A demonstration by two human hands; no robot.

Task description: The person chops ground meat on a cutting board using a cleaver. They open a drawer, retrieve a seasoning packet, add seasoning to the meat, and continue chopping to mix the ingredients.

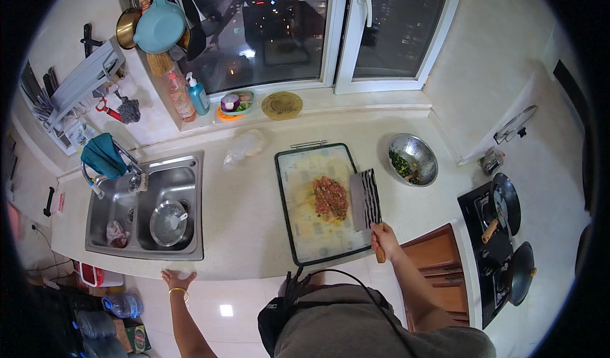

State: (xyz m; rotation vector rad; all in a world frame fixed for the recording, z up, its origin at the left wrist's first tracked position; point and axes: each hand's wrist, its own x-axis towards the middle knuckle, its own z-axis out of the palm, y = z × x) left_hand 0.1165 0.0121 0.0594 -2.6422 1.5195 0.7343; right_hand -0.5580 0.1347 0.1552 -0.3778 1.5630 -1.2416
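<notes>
A cleaver (365, 199) with a striped blade is in my right hand (385, 241), gripped by its wooden handle. Its blade is over the right side of a dark-rimmed cutting board (305, 248), beside a mound of minced meat (330, 198) flecked with green bits. I cannot tell whether the blade touches the board. My left hand (178, 280), with a bracelet at the wrist, rests at the counter's front edge below the sink, fingers spread and apparently holding nothing. To the board's right stands a metal bowl (426, 160) with chopped greens inside.
A double sink (169, 162) at left holds a metal basin (162, 229) and a piece of meat (116, 234). A crumpled plastic bag (245, 146) lies behind the board. At right, a black gas stove (476, 262) carries two pans. Bottles and a food dish (238, 103) line the windowsill.
</notes>
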